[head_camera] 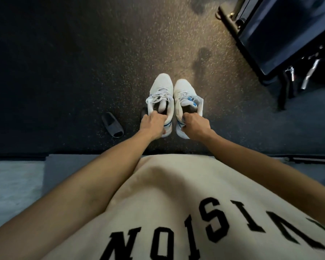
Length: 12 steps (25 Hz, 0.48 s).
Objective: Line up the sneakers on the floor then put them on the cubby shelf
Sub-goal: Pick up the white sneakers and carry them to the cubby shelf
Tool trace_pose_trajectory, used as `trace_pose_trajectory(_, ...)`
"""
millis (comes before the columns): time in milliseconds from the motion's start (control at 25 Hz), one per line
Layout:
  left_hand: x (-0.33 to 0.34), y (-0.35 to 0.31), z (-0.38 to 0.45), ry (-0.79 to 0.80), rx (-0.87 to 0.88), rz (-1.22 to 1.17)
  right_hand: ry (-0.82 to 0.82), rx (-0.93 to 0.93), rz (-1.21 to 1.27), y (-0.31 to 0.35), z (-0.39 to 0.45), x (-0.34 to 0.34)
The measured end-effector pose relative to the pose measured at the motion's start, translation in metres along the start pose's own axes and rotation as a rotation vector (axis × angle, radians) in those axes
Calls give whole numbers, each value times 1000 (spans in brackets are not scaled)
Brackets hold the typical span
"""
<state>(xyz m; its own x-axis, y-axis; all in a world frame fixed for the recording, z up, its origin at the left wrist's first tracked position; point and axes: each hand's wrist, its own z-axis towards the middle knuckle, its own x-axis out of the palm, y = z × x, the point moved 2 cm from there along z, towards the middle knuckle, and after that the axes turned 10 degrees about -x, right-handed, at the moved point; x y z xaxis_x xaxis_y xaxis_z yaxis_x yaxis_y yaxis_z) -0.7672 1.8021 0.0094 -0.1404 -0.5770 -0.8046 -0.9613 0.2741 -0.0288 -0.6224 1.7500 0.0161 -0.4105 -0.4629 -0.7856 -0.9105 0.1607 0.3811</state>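
Note:
Two white sneakers with blue accents sit side by side, toes pointing away from me, over the dark speckled floor. My left hand grips the heel collar of the left sneaker. The right sneaker is held at its heel collar by my right hand. Whether the soles touch the floor I cannot tell. No cubby shelf is in view.
A black slide sandal lies left of the sneakers, and another dark shape peeks out behind the left sneaker. A dark bench or machine frame with metal parts fills the upper right. A grey mat edge lies near me at lower left.

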Motion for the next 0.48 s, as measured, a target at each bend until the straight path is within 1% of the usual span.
trace_pose_trajectory(120, -9, -6, -2, -29, 34, 18, -18, 0, 9, -6, -5, -7)
trace_pose_trajectory(280, -12, -20, -3, -35, 77, 41, -46, 48, 34, -13, -18, -9)
trace_pose_trajectory(400, -11, -30, -3, -45, 156, 48, -96, 126, 66, -10, -32, -4)
trace_pose_trajectory(480, -10, -36, -4, -41, 239, 94, -136, 206, 112, -7, -45, 2)
